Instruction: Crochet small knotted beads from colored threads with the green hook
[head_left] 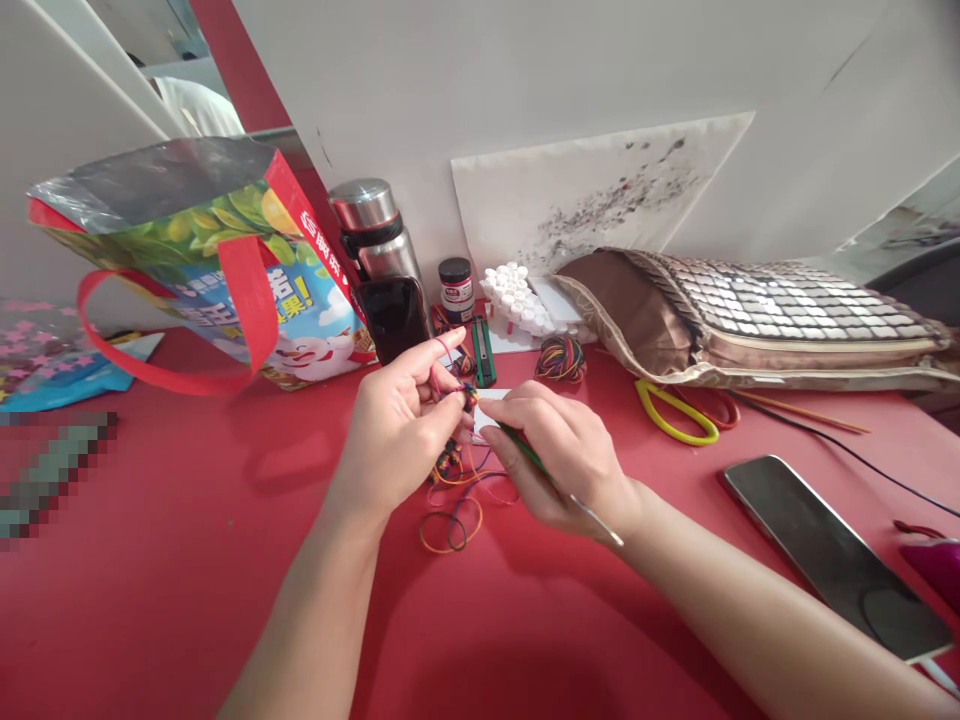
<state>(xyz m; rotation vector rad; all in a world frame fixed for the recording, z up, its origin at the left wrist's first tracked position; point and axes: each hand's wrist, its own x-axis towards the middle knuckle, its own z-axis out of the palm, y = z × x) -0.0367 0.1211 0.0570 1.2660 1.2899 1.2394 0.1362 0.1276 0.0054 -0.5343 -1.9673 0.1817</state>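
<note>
Over the red table, my left hand pinches a small piece of multicoloured crochet work. A pinkish strand runs over its raised index finger. My right hand grips a crochet hook with a green handle, whose metal rear end sticks out past the wrist side. The hook's front tip, by the crochet work, is hidden by the fingers. Loose coloured cord hangs and loops below the hands onto the table. Behind them lies a wound ball of the same multicoloured yarn.
A shopping bag, a steel flask and an upright phone stand at back left. Behind the hands are a dark jar and a green cutter. Yellow-handled scissors, a cushion and a flat phone lie right.
</note>
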